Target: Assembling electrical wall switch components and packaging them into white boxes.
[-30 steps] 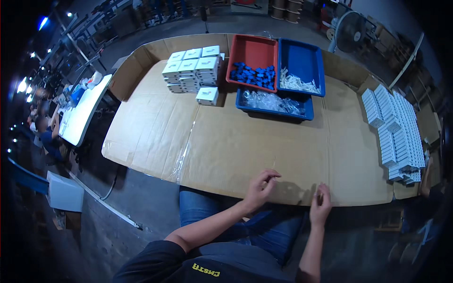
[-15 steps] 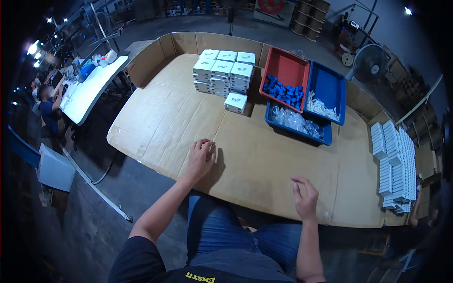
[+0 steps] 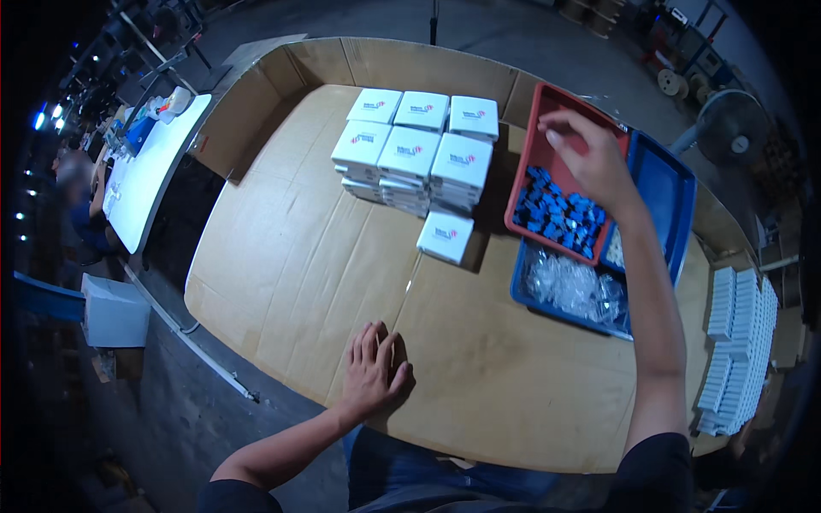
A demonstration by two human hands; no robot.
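Over the red tray (image 3: 528, 158), my right hand (image 3: 594, 162) hovers with fingers curved and apart, and nothing shows in it. Beneath it, small blue plastic pieces (image 3: 558, 214) lie heaped in that tray. My left hand (image 3: 374, 372) rests on the cardboard table surface (image 3: 299, 282) near the front edge, empty, its fingers slightly spread. Partly behind my right forearm stands a blue tray (image 3: 671, 184); a few small white pieces (image 3: 616, 250) show inside. A lower blue tray (image 3: 547, 309) holds crumpled clear plastic (image 3: 569, 282). One white box (image 3: 445, 237) sits in front of stacked white boxes (image 3: 409, 156).
Rows of stacked white ribbed pieces (image 3: 740, 350) stand at the right edge. A raised cardboard wall (image 3: 402, 64) rims the table's far side. A fan (image 3: 731, 128) stands beyond the trays. At far left, a person (image 3: 81, 197) sits by a white table (image 3: 154, 171).
My right hand has risen from the front edge and reached forward over the red tray. My left hand stays near the front edge, flatter on the cardboard. The view has shifted closer to the boxes.
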